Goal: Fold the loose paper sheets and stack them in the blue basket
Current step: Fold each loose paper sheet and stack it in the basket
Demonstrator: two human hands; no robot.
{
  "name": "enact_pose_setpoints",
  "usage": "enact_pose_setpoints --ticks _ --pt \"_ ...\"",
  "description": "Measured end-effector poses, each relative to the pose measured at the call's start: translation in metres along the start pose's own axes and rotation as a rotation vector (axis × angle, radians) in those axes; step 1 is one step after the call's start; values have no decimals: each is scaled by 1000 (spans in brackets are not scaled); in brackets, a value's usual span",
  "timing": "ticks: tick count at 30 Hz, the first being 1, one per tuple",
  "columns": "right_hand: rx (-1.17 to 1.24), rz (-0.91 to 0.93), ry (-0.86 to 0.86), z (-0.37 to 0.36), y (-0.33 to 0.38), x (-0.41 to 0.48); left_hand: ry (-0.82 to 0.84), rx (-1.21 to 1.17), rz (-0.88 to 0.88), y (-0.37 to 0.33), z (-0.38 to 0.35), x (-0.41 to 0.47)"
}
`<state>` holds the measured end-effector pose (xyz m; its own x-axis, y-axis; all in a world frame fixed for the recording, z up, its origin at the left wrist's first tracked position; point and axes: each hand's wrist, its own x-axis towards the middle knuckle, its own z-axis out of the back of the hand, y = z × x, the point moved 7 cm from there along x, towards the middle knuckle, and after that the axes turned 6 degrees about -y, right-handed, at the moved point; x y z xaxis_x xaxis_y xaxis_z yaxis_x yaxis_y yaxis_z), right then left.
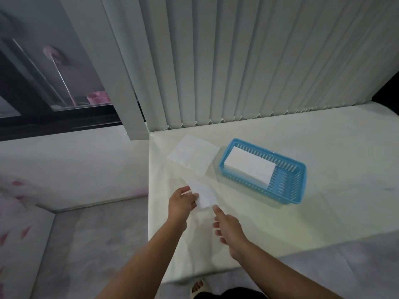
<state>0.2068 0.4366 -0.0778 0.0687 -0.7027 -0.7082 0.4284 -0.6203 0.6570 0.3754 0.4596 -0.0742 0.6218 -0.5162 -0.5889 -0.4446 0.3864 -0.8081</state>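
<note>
A blue slotted basket (pixel 289 182) stands on the cream-covered table (pixel 302 216), with a stack of folded white sheets (pixel 248 167) in its left part. To its left lies a pile of loose white sheets (pixel 192 154). My left hand (pixel 181 201) pinches one narrow folded white sheet (pixel 201 194) at its near end, just above the cloth. My right hand (pixel 226 227) hovers right of that sheet's near corner, index finger pointing at it, the other fingers loosely bent and holding nothing.
Vertical grey blinds (pixel 237 61) hang behind the table's far edge. A window (pixel 43 72) is at the far left. A low white ledge (pixel 75 165) and grey floor (pixel 90 244) lie left of the table. The table's near edge runs below my forearms.
</note>
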Motion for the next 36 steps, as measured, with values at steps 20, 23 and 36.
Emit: enact_pose_setpoints --ticks 20,23,36 --pt "226 293 -206 92 84 22 104 -184 -3 -65 -55 5" --pt "359 263 -262 124 90 38 184 -31 -126 -83 -86 5" --pt "231 154 -439 187 81 114 28 939 -618 -98 -148 77"
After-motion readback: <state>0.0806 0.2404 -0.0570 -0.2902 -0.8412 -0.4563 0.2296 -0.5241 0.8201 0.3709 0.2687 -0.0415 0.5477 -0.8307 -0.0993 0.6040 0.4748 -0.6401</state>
